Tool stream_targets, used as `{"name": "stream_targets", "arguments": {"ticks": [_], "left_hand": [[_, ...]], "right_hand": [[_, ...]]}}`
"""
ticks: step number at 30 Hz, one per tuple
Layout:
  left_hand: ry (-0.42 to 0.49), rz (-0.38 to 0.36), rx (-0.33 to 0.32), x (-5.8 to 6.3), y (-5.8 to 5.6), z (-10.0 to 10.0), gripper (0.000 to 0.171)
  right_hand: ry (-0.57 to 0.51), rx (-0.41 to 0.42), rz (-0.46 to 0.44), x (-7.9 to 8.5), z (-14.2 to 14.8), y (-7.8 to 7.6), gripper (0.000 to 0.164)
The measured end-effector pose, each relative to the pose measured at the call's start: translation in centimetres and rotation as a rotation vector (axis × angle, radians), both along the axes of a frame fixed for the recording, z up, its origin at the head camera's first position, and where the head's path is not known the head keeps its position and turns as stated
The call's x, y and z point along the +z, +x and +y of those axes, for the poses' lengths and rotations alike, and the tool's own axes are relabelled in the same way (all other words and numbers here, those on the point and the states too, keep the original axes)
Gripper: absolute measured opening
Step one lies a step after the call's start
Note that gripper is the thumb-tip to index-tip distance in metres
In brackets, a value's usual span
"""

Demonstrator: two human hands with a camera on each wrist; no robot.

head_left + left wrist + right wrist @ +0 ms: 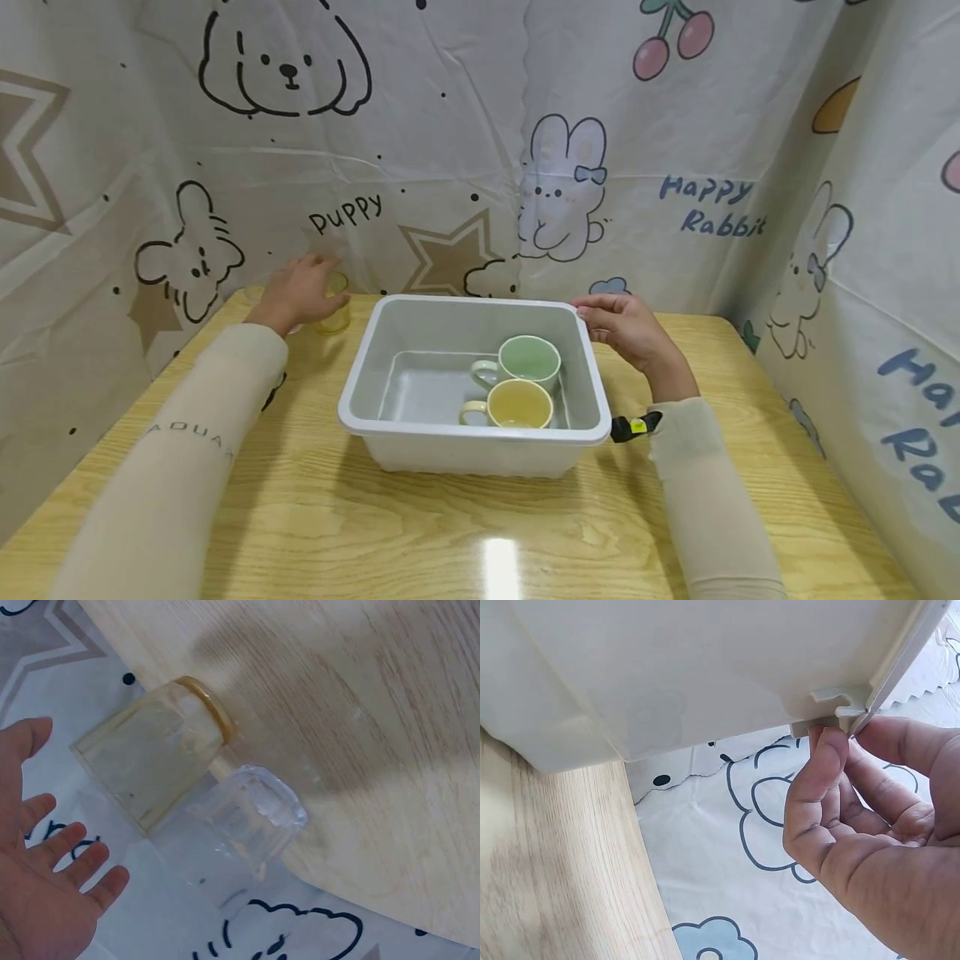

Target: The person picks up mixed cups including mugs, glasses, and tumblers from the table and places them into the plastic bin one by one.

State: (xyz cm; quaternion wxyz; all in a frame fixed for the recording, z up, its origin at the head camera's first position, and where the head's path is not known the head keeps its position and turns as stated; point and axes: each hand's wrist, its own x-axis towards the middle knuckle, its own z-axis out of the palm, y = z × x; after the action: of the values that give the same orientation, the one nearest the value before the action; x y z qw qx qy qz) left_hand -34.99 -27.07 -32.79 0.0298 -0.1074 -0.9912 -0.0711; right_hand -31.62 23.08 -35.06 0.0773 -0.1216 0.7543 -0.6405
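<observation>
Here at the upper left of the frame, my left hand (300, 292) is hovering above the table (420, 533), fingers spread. A yellow-tinted glass (150, 754) is standing near it, apart from my fingertips, with a clear glass (255, 817) standing just beside. Over right of centre, my right hand (628, 332) is pinching the white basin (480, 454) by the rim's far right corner. That basin is sitting mid-frame, between my hands, a green mug (530, 360) and a yellow mug (519, 404) resting inside.
</observation>
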Motion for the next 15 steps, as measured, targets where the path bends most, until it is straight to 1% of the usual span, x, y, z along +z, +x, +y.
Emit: {"name": "stream_targets", "arguments": {"ticks": [3,8,12,15], "left_hand": [[0.004,-0.033,-0.007,-0.4,-0.5,-0.6,0.077],[0.017,-0.059,-0.011,-1.1,-1.2,-0.9,0.079],[0.02,-0.073,-0.009,-1.1,-1.4,-0.9,0.081],[0.022,-0.082,-0.009,-1.1,-1.4,-0.8,0.081]], "right_hand": [[0.004,0.003,-0.008,0.1,0.0,0.0,0.036],[0.011,0.003,-0.01,0.0,0.3,-0.1,0.036],[0.0,0.002,-0.009,-0.1,0.3,-0.2,0.036],[-0.01,-0.001,-0.009,-0.1,0.3,-0.1,0.035]]}}
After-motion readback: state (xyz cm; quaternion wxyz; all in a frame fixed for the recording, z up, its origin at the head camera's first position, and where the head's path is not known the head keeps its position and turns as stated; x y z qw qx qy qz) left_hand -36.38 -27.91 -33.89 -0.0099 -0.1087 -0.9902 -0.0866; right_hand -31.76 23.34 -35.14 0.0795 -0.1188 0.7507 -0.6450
